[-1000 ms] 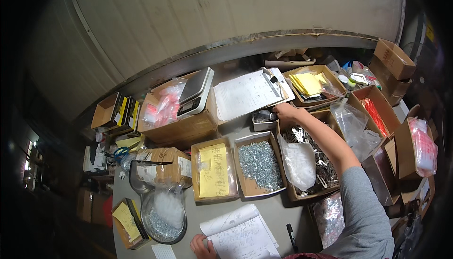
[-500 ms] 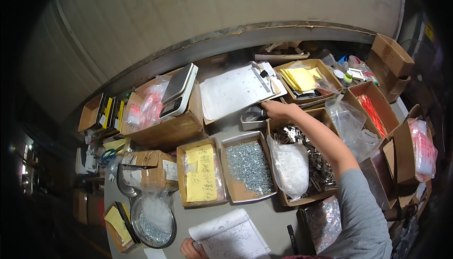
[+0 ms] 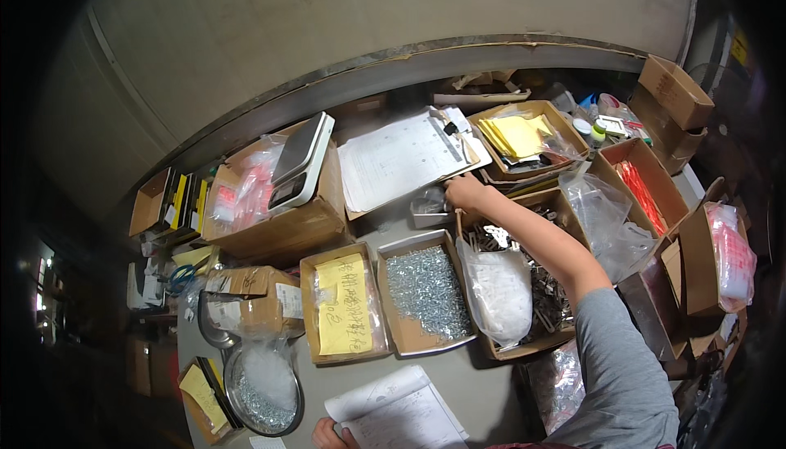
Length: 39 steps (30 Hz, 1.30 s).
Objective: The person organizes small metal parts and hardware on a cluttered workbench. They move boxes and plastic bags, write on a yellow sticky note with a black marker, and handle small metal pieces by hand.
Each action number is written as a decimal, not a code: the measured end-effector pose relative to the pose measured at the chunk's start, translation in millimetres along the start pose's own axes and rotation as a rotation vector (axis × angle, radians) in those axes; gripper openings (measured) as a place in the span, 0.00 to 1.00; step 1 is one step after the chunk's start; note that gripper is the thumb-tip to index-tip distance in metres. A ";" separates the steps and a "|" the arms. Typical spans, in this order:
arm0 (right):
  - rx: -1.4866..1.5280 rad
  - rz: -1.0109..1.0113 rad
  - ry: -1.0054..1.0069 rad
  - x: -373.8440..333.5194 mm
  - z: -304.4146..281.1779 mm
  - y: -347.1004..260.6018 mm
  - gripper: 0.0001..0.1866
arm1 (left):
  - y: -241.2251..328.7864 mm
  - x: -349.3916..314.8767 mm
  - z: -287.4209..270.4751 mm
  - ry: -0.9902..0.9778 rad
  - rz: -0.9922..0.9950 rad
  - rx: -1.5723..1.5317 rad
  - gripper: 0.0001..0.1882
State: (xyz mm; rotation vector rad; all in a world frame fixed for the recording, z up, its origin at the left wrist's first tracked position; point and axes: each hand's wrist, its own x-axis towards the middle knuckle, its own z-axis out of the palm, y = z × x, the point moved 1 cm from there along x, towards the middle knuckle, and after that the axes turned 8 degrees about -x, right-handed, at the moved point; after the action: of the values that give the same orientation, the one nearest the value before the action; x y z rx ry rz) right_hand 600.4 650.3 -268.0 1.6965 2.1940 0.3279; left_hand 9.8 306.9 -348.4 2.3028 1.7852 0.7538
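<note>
At the lower edge, my left hand (image 3: 334, 434) is closed on the left edge of a stack of printed sheets (image 3: 397, 408), whose top page curls over. My right arm stretches across the table. Its hand (image 3: 467, 193) is beside a small white open box (image 3: 431, 210), just under the near edge of a clipboard with papers (image 3: 405, 158). The right fingers are curled downward and partly hidden, so what they hold cannot be made out. Below that forearm stands a carton of metal clips (image 3: 553, 285) with a white plastic bag (image 3: 499, 293) in it.
Left of the clips are a carton of small screws (image 3: 426, 289) and a carton with a yellow note (image 3: 342, 306). A scale (image 3: 301, 162) rests on a large carton. A round dish of screws (image 3: 264, 392) stands at left. Red pieces (image 3: 640, 195) fill a carton at right.
My right hand has shifted slightly, and the dark thing seen by its fingers no longer shows clearly. The whole view has moved a little. My left hand stays at the sheets.
</note>
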 end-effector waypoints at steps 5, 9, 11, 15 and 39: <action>0.296 0.039 -0.028 -0.5 4.7 3.1 0.15 | -0.9 -4.5 -4.1 -0.028 -0.002 0.041 0.22; 0.421 0.123 -0.089 7.7 -0.3 10.8 0.17 | -4.0 -6.8 -0.4 -0.017 0.017 0.067 0.22; 0.413 0.142 -0.060 9.2 0.4 10.6 0.15 | 2.8 0.0 -8.1 -0.033 0.029 0.078 0.22; 0.597 0.284 0.118 -0.4 -1.2 7.7 0.13 | 13.0 3.9 -16.3 -0.044 0.027 0.084 0.21; 0.942 0.357 0.701 -20.8 -19.3 15.6 0.26 | 7.7 -1.9 -10.6 -0.074 -0.085 0.055 0.21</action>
State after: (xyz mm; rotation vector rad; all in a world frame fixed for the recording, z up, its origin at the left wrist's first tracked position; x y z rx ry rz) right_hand 611.0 634.7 -241.6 2.8331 2.7602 -0.0927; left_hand 11.3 300.8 -336.7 2.2409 1.8797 0.6050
